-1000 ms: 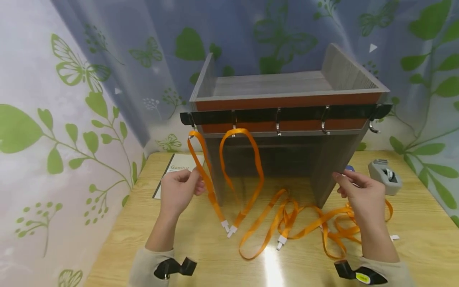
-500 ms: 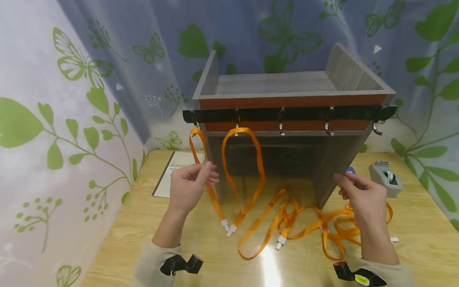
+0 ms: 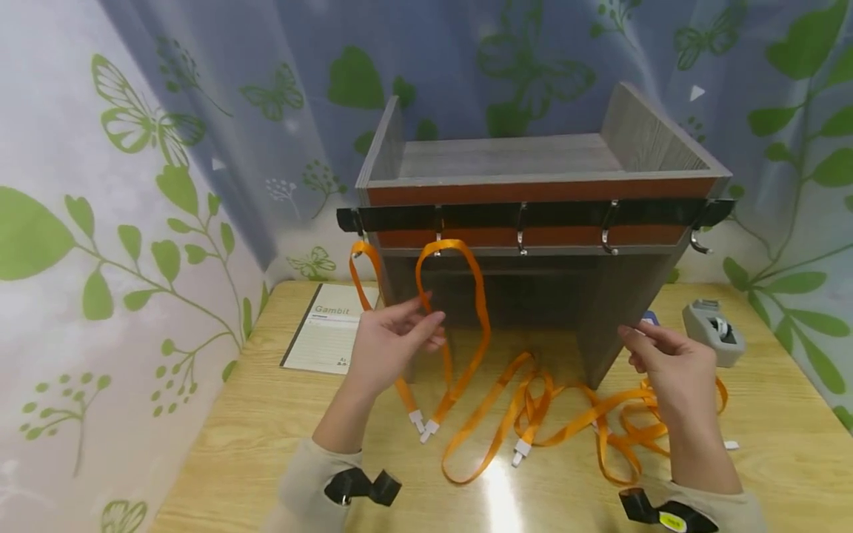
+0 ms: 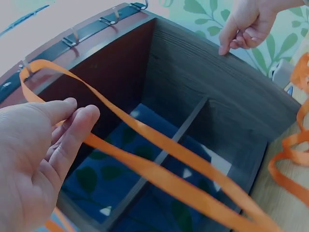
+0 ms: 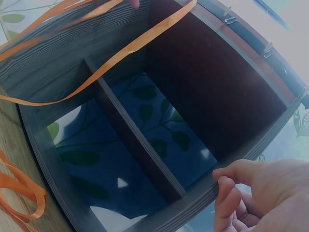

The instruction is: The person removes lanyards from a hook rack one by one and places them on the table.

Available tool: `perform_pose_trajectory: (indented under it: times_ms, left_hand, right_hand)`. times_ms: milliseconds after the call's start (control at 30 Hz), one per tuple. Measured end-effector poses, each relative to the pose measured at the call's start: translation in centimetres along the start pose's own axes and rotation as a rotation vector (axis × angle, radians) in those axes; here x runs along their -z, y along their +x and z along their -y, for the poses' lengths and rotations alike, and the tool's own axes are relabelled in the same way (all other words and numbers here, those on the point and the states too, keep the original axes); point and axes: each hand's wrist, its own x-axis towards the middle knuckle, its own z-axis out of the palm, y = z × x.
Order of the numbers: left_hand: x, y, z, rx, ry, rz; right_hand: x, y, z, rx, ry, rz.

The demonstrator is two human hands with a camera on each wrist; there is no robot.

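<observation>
In the head view an orange lanyard hangs from the second hook of a black hook rail. My left hand has its bent thumb and fingertips on the left strand of that lanyard. The strand runs behind the fingers in the left wrist view. Another orange lanyard hangs from the leftmost hook, partly hidden by my left hand. At the right, my right hand has thumb and curled fingers at the edge of the grey wooden shelf unit's side panel. White clips end the hanging lanyards.
More orange lanyards lie tangled on the wooden table before the shelf unit. A notebook lies at the left, a grey tape dispenser at the right. The three hooks to the right bear nothing. A patterned curtain hangs behind.
My left hand has moved right, from the lanyard on the leftmost hook to the left strand of the second one, which has shifted slightly right. My right hand has stayed at the panel edge.
</observation>
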Motion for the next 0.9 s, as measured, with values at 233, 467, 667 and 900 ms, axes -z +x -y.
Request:
perform_pose_trajectory:
  times_ms: [233, 467, 667, 900]
  left_hand:
    - [-2.1, 1.0, 0.9, 0.091, 0.008, 0.007]
    - [-3.7, 2.0, 1.0, 0.12, -0.067, 0.022]
    - [-4.5, 2.6, 1.3, 0.15, -0.075, 0.031]
    - [-5.5, 2.5, 2.5, 0.179, -0.024, 0.074]
  right_hand:
    - [-0.3, 0.0, -0.3, 0.003, 0.012, -0.024]
    - [-0.2, 0.1, -0.2, 0.019, -0.004, -0.04]
    - [-0.4, 0.4, -0.3, 0.056, 0.009, -0.01]
    - [-0.2, 0.2, -0.7, 0.079, -0.004, 0.003]
